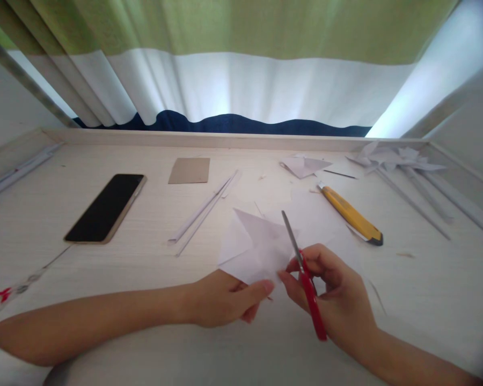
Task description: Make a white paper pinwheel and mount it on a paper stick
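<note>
A square-like piece of white paper [261,244] with creases and slits is raised over the table's front part. My left hand [235,300] pinches its lower edge between thumb and fingers. My right hand [334,300] has red-handled scissors [312,300] in its grasp, the blades pointing up and away beside the paper's right side. The right thumb and forefinger come close to the paper's lower right corner; whether they touch it I cannot tell. More white paper [317,220] lies flat on the table behind the scissors.
A black phone [104,209] lies left, with a beaded strap [8,295]. Thin rolled paper sticks [205,212], a brown card square [189,170], a folded paper piece [304,166] and a yellow utility knife [350,212] lie behind. Paper pinwheels [394,158] rest at the back right, near the raised rim [209,138].
</note>
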Motion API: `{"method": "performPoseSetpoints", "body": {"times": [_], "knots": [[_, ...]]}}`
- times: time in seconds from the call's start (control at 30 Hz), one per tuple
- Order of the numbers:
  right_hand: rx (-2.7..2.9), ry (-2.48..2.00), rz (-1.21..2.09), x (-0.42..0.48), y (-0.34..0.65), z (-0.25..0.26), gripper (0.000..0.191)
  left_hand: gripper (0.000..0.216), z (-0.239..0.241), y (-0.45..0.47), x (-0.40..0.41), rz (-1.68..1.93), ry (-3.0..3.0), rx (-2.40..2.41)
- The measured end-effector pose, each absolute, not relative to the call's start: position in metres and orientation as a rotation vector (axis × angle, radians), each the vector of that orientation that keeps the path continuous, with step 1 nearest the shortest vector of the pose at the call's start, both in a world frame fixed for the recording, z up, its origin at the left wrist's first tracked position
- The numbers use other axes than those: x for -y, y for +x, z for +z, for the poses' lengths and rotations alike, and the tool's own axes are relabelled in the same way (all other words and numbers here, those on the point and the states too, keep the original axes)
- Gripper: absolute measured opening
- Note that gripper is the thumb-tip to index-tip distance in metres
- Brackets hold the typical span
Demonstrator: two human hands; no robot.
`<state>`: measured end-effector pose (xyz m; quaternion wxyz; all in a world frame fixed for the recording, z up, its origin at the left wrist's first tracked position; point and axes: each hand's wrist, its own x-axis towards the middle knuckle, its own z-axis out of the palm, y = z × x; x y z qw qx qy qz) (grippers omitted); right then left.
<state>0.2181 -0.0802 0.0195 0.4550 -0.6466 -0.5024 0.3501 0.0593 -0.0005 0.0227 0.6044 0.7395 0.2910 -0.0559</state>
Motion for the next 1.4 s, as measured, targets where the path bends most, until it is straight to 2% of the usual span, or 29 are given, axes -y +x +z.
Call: {"method": "performPoseSetpoints", "body": {"times": [0.17,0.33,0.57,0.8,0.97,1.13,1.3,1.4], "knots": [[1.029,-1.572,1.026,0.073,0.222,0.022,0.023,0.051,0.019,0.056,-0.003,-0.18,1.592,-0.688],[0.868,-1.563,1.35,0.065,0.224,0.023,0.03,0.046,0.014,0.052,-0.005,-0.064,1.553,-0.552],[1.083,-1.462,1.495,0.075,0.226,0.026,0.031,0.043,0.017,0.054,-0.019,0.314,1.53,-0.876],[1.307,-1.536,1.653,0.083,0.228,0.027,0.032,0.043,0.025,0.05,-0.035,0.611,1.438,-0.907],[1.346,-1.566,1.59,0.078,0.231,0.026,0.033,0.042,0.025,0.049,-0.04,0.729,1.348,-0.87],[1.44,-1.668,1.303,0.079,0.243,0.025,0.034,0.042,0.026,0.05,-0.037,0.724,1.298,-0.855],[1.727,-1.809,0.996,0.082,0.244,0.026,0.052,0.043,0.026,0.051,-0.032,0.655,1.282,-0.862],[1.768,-1.864,0.923,0.08,0.239,0.027,0.042,0.043,0.024,0.05,-0.031,0.625,1.281,-0.862]]}}
